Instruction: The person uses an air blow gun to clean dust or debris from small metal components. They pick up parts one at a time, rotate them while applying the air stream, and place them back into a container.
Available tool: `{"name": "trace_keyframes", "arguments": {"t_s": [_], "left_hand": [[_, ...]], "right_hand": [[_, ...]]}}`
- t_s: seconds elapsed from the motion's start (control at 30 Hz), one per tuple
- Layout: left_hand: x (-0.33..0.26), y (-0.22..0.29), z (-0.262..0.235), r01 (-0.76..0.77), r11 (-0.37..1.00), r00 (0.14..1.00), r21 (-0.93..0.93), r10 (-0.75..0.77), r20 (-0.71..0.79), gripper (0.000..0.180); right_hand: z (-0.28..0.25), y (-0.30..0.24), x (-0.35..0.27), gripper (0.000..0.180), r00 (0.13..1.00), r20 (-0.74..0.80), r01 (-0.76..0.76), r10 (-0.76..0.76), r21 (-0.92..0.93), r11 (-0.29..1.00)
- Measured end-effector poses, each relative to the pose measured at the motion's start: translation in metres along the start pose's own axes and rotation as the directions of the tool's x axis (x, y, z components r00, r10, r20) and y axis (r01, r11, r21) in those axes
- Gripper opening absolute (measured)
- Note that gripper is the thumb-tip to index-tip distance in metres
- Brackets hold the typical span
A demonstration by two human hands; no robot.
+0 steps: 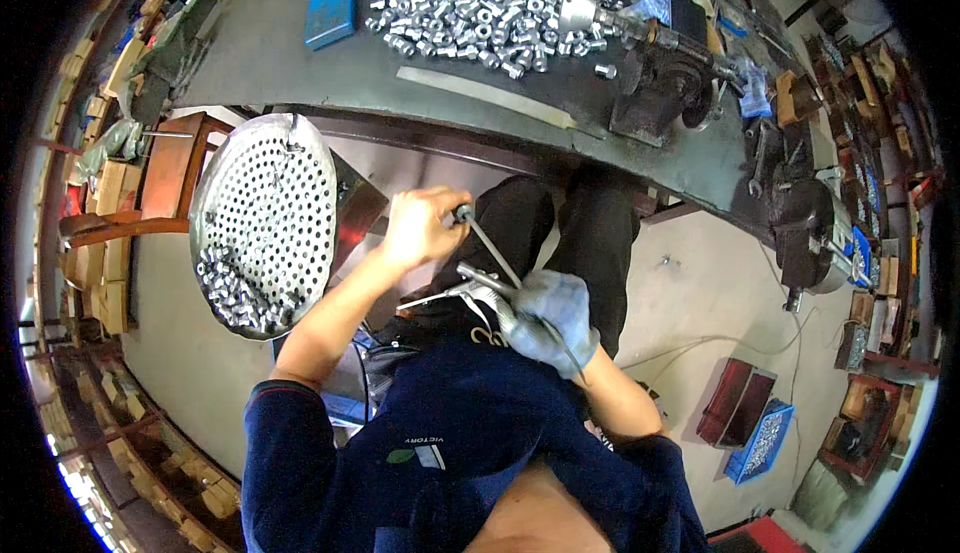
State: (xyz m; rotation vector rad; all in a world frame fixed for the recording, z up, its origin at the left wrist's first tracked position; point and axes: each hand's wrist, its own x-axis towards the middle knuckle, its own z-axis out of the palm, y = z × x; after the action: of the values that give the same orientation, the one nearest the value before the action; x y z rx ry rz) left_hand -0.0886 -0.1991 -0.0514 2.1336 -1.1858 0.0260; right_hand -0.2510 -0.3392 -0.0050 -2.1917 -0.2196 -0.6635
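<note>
My bare left hand (425, 228) is closed around a small metal fitting (461, 215), mostly hidden by the fingers. My right hand (550, 321), in a pale blue-grey glove, grips what looks like a silver air blow gun (482, 298), its lever sticking out on the left. A thin straight metal rod (494, 247) runs from the gloved hand up to the fitting. Both hands are above my lap, in front of the bench. Left of them, a round perforated metal tray (268, 188) stands tilted, with a heap of shiny fittings (240, 293) in its lower part.
On the dark bench (330, 78) lie a large pile of metal fittings (480, 8), a blue box (331, 3) and a flat metal strip (485, 96). A vise (660, 83) stands at its right. A blue bin (762, 441) of small parts sits on the floor beside a dark red box (735, 401).
</note>
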Motion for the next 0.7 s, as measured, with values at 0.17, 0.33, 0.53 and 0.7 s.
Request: {"name": "trace_keyframes", "arguments": {"t_s": [0.17, 0.33, 0.53, 0.7], "left_hand": [[0.064, -0.012, -0.009, 0.109, 0.992, 0.993, 0.066, -0.112, 0.031, 0.019], [0.149, -0.016, 0.015, 0.057, 0.984, 0.993, 0.170, -0.073, 0.089, 0.026], [0.208, -0.003, 0.036, -0.002, 0.925, 0.969, 0.381, -0.092, 0.228, 0.025], [0.198, -0.004, 0.016, -0.046, 0.959, 0.989, 0.281, 0.004, 0.148, 0.033]], "right_hand": [[-0.022, -0.006, -0.014, 0.018, 0.981, -0.150, -0.130, 0.119, -0.063, 0.990], [-0.017, -0.005, -0.025, 0.020, 0.969, -0.146, -0.189, 0.198, 0.071, 0.979], [-0.021, -0.002, -0.035, 0.013, 0.967, -0.098, -0.215, 0.234, 0.171, 0.961], [-0.018, 0.002, -0.036, 0.018, 0.963, -0.092, -0.236, 0.252, 0.159, 0.959]]}}
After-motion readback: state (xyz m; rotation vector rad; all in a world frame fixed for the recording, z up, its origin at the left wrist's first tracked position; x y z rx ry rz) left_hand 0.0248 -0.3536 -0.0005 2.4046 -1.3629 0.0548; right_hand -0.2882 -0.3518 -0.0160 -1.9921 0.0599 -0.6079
